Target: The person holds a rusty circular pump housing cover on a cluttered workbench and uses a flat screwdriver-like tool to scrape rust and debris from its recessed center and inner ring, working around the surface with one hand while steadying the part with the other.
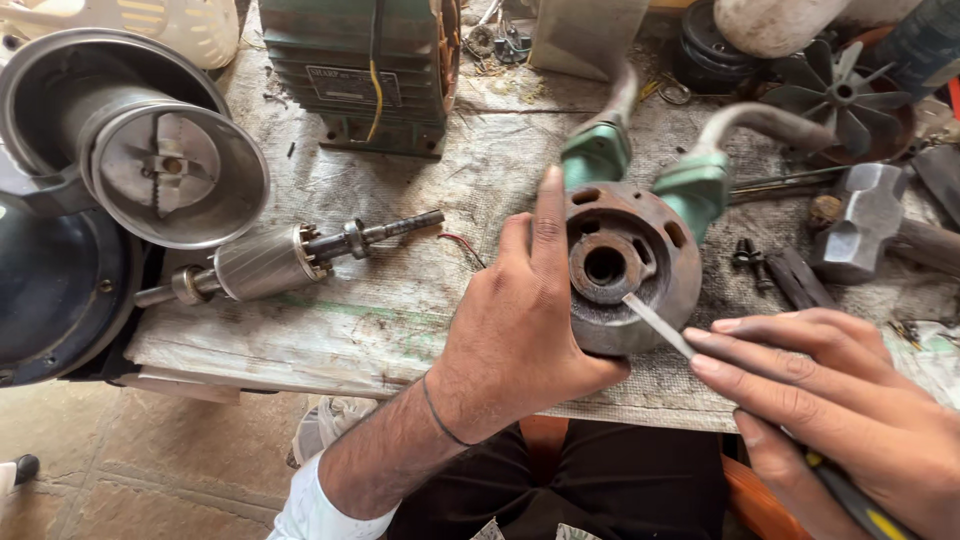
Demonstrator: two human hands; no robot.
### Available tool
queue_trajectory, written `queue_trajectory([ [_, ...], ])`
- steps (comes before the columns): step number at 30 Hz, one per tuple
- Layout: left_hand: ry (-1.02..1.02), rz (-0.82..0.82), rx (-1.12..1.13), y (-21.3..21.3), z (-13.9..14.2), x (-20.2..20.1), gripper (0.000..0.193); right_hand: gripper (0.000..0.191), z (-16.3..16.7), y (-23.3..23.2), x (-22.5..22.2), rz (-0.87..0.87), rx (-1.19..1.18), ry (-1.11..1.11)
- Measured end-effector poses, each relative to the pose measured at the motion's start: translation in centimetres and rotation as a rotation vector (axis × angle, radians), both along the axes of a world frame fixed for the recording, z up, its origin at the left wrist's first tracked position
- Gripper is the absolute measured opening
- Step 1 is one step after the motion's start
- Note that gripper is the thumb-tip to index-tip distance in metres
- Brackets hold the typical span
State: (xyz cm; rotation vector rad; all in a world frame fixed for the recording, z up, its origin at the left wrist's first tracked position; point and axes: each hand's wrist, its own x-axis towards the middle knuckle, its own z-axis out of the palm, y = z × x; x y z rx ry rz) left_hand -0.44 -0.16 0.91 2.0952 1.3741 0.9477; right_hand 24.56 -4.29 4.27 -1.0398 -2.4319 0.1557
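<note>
Hands: left [520,320] grips rusty pump housing [625,270], right [840,400] holds screwdriver [660,325] inside.

Lighting: even, soft daylight — bright overall, no hard-edged shadows. Faint shade gathers under the left hand [520,330] and beneath the workbench [330,330] edge. Glare: mild highlights on the metal housing [175,175] at upper left and on the hammer head [865,215]; the pale object at the top right edge is nearly washed out. Focus: sharp at centre; the right hand [850,420] in the near corner is slightly soft. Distortion: wide-angle stretching at the edges — the housing bulges outward.
</note>
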Motion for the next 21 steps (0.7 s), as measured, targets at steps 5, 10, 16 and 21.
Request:
queue_trajectory([
  [5,0.061,-0.079,0.018,0.2,0.4,-1.2,0.143,0.034,-0.3,0.4,-0.7,0.039,-0.049,0.012],
  [10,0.309,0.028,-0.092,0.4,0.6,-1.4,0.15,0.034,-0.3,0.8,-1.1,0.066,-0.033,-0.008],
  [16,0.265,0.095,-0.007,0.2,0.7,-1.2,0.107,0.037,-0.1,1.5,-0.9,0.113,-0.013,-0.022],
  [21,0.26,0.054,-0.104,0.5,0.8,-1.2,0.107,0.04,-0.1,1.9,-0.6,0.168,-0.048,-0.005],
])
